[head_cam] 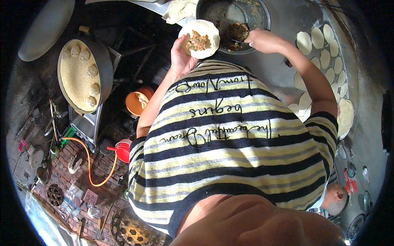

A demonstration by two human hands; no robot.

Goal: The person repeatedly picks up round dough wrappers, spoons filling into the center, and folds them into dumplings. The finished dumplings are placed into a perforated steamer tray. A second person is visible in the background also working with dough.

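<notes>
My left hand (184, 58) supports a round dough wrapper (214, 43) from its left edge and below, thumb near the rim. A mound of minced filling (197, 41) with green bits sits in the middle of the wrapper. Just to the right, my right hand (264, 40) is closed on a metal utensil (237, 41), perhaps a spoon, whose handle is mostly hidden in the fist. The utensil reaches into a round metal pot (269, 18). More filling (237, 31) lies inside the pot, beside my right fingers.
Flat dough rounds (324, 58) cover the right counter. At left, a round steamer (106, 70) holds several pleated buns (92, 71) on its pale lining. Dough (180, 12) lies beside the pot. Lower left are an orange bucket (130, 103), red dipper (123, 150) and orange hose (89, 156).
</notes>
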